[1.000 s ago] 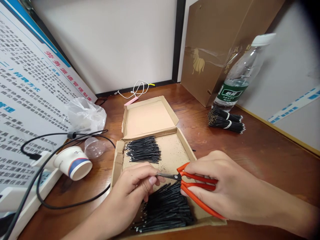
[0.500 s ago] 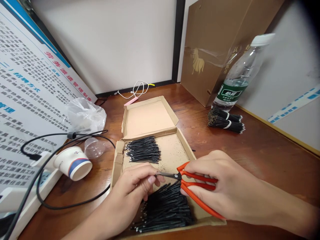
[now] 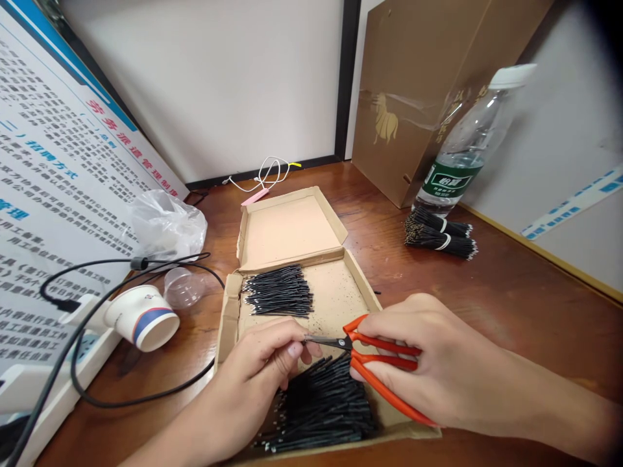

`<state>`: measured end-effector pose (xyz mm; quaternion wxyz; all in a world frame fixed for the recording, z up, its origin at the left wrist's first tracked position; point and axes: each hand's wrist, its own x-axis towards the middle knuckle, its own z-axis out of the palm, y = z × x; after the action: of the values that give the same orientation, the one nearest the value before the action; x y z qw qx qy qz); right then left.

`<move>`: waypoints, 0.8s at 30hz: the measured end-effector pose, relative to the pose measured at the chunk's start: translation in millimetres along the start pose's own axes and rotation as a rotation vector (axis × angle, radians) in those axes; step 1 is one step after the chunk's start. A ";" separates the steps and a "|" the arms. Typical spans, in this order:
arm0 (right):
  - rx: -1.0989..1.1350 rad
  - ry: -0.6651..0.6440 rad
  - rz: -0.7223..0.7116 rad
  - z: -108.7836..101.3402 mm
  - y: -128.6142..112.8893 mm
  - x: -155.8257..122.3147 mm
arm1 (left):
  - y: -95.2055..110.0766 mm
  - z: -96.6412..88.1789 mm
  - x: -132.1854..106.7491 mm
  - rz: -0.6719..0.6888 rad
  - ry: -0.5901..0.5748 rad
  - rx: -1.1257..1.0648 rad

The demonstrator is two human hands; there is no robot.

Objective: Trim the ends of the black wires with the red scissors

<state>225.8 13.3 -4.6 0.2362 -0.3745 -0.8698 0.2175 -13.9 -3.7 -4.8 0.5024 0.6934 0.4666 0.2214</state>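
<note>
My right hand [image 3: 413, 363] grips a pair of scissors [image 3: 384, 353] by its red handles. The dark blades point left and reach the fingertips of my left hand [image 3: 265, 363]. Thumb and fingers of that left hand are pinched together at the blade tips; whatever they hold is hidden. Below both hands, a large pile of short black wires [image 3: 331, 405] lies in an opened cardboard box [image 3: 357, 266]. Farther back in the same box is a smaller, neater group of black wires [image 3: 280, 290], with dark specks scattered on the cardboard beside it.
Banded bundles of black wires [image 3: 440, 237] lie at the right by a water bottle [image 3: 455, 155] and a brown carton [image 3: 409, 97]. On the left are a paper cup [image 3: 146, 318], a clear plastic cup [image 3: 183, 287], a plastic bag [image 3: 168, 224] and a looped black cable [image 3: 146, 403].
The scissors and my right hand have shifted very slightly left. My left hand stays in the same place, still pinched at the blade tips.
</note>
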 end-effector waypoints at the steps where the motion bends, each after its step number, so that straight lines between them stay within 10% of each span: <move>1: -0.002 0.000 0.002 0.1 0.0 -0.1 | 0.5 0.0 0.0 0.001 -0.002 0.007; 24: -0.036 0.008 -0.019 -1.3 -1.0 -0.5 | 3.8 0.2 2.1 -0.002 -0.002 -0.007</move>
<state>226.3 12.6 -3.1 0.2348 -0.3713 -0.8762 0.1982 -11.2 -2.2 -1.7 0.5056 0.6913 0.4660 0.2221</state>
